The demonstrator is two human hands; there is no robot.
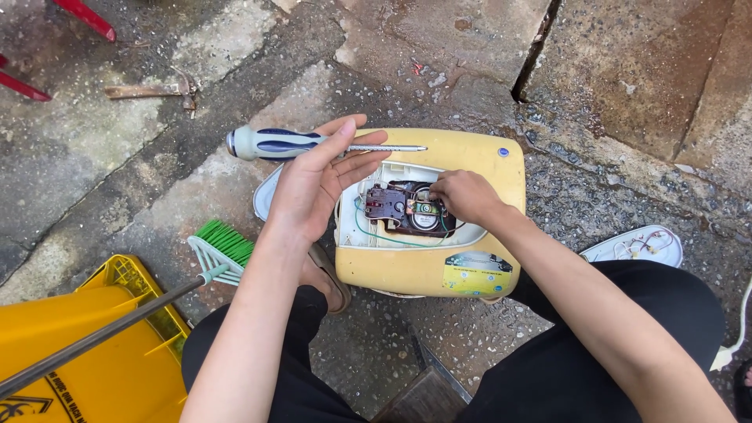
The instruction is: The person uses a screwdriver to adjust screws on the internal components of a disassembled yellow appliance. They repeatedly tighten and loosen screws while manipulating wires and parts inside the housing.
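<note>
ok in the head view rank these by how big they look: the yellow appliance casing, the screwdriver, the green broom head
1. yellow appliance casing
2. screwdriver
3. green broom head, though it is partly hidden and looks close to the screwdriver in size

Rough, damp concrete ground (pixel 196 188) is seen beneath and around both hands, speckled with grit. Beyond the hands, stone slabs (pixel 627 70) are divided by a dark crack (pixel 533 59). Left of the hands, a yellow bucket (pixel 94 345), a green broom (pixel 219 251) and a hammer (pixel 153 90) are found. Flat daylight is cast everywhere.
</note>
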